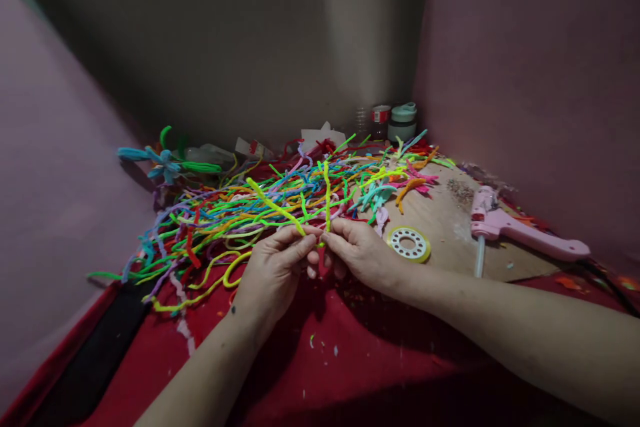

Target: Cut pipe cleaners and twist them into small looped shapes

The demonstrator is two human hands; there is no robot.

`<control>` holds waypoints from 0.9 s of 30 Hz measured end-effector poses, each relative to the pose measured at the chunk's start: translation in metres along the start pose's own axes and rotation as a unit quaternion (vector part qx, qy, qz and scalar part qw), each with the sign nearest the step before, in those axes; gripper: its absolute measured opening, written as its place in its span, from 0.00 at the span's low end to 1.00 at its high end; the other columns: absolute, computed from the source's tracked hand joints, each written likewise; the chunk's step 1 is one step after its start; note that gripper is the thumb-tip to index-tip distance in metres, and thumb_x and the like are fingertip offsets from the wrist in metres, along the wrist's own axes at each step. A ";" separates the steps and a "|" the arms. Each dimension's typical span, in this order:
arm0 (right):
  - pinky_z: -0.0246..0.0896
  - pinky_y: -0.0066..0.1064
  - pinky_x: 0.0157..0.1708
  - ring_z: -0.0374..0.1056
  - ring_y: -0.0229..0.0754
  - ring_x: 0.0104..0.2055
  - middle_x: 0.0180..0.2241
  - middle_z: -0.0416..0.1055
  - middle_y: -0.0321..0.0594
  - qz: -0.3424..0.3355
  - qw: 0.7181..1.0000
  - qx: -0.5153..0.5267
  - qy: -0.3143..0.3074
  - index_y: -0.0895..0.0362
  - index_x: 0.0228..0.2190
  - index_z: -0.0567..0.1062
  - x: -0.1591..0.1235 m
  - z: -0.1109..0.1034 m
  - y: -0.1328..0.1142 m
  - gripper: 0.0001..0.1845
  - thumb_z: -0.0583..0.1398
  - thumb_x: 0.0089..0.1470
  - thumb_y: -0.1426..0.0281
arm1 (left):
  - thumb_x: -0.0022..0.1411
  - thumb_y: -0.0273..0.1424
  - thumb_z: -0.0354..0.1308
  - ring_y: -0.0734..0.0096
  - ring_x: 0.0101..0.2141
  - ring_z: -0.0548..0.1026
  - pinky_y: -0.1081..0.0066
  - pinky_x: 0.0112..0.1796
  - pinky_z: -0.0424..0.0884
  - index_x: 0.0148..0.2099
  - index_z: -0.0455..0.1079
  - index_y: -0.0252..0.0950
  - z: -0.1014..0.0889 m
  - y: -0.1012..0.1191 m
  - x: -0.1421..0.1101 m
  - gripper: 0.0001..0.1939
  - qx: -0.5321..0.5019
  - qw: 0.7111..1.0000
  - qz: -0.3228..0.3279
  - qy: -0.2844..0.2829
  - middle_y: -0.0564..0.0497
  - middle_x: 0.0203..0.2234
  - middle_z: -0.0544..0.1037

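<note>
A bright yellow pipe cleaner [276, 204] is bent into a V, its two ends pointing up and away from me. My left hand [274, 268] pinches it near the bend between thumb and forefinger. From the other side, my right hand [361, 251] grips the same piece, its fingertips almost touching the left ones. A small reddish-pink thing [323, 261] shows between the hands, below the bend; I cannot make out what it is. Just behind lies a large heap of multicoloured pipe cleaners [220, 210].
A roll of clear tape [409, 244] and a pink glue gun [530, 237] lie right on a brown board [450, 257]. A blue pipe-cleaner flower [164, 165] rests back left. A lidded cup [403, 123] stands by the back wall. Scraps dot the red cloth [360, 360].
</note>
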State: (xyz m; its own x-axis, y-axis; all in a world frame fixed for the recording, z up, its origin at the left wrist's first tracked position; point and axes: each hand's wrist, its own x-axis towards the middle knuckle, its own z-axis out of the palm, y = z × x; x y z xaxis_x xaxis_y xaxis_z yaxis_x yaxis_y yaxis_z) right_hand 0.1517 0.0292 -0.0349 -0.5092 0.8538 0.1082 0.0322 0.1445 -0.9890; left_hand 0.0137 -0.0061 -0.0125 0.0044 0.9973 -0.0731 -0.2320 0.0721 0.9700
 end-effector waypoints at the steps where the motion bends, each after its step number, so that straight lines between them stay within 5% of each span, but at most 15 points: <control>1: 0.55 0.22 0.18 0.60 0.30 0.18 0.21 0.67 0.33 -0.003 1.000 -0.007 -0.007 0.58 0.27 0.65 -0.001 0.001 -0.001 0.11 0.50 0.59 0.67 | 0.50 0.27 0.64 0.80 0.18 0.68 0.81 0.19 0.64 0.33 0.74 0.31 0.000 -0.001 0.000 0.07 0.005 1.000 -0.002 0.002 0.54 0.17 0.71; 6: 0.56 0.22 0.18 0.59 0.29 0.18 0.22 0.66 0.32 -0.013 0.998 0.048 -0.050 0.57 0.27 0.63 -0.001 0.001 -0.004 0.09 0.50 0.59 0.69 | 0.49 0.28 0.64 0.76 0.19 0.71 0.78 0.18 0.67 0.35 0.72 0.32 -0.002 -0.001 0.000 0.09 0.001 1.000 0.003 -0.010 0.52 0.20 0.73; 14: 0.53 0.22 0.17 0.58 0.29 0.17 0.19 0.64 0.32 0.004 0.997 -0.008 -0.073 0.59 0.24 0.68 -0.003 -0.001 -0.003 0.12 0.54 0.57 0.69 | 0.51 0.31 0.63 0.82 0.15 0.65 0.81 0.13 0.62 0.38 0.74 0.32 -0.007 0.005 -0.003 0.11 0.051 0.998 -0.017 -0.023 0.53 0.21 0.73; 17: 0.57 0.23 0.17 0.61 0.30 0.17 0.19 0.67 0.33 0.045 0.985 0.143 -0.084 0.60 0.25 0.69 0.000 -0.001 -0.001 0.08 0.60 0.51 0.68 | 0.51 0.31 0.64 0.83 0.14 0.63 0.82 0.13 0.60 0.35 0.73 0.33 -0.009 0.003 -0.001 0.09 0.020 0.999 -0.019 -0.026 0.56 0.17 0.70; 21: 0.66 0.29 0.25 0.67 0.33 0.21 0.24 0.72 0.38 0.096 0.924 0.351 -0.117 0.62 0.28 0.70 0.003 -0.002 0.002 0.11 0.65 0.46 0.67 | 0.52 0.32 0.63 0.81 0.15 0.65 0.82 0.15 0.60 0.35 0.72 0.34 -0.009 0.002 0.002 0.08 -0.043 0.998 -0.020 -0.027 0.58 0.13 0.66; 27: 0.69 0.30 0.28 0.69 0.34 0.23 0.25 0.73 0.41 0.140 0.894 0.408 -0.122 0.63 0.24 0.69 0.003 -0.004 0.003 0.08 0.64 0.47 0.73 | 0.52 0.30 0.64 0.82 0.15 0.64 0.81 0.16 0.60 0.36 0.72 0.33 -0.007 0.001 0.002 0.08 -0.047 0.998 -0.024 -0.015 0.58 0.14 0.66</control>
State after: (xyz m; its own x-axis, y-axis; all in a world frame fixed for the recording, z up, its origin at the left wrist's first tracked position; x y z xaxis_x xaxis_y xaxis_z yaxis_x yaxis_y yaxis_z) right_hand 0.1535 0.0342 -0.0375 -0.7555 0.6501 -0.0817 -0.3996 -0.5560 -0.7289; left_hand 0.0071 -0.0045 -0.0131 0.0460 0.9929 -0.1101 -0.3220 0.1190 0.9392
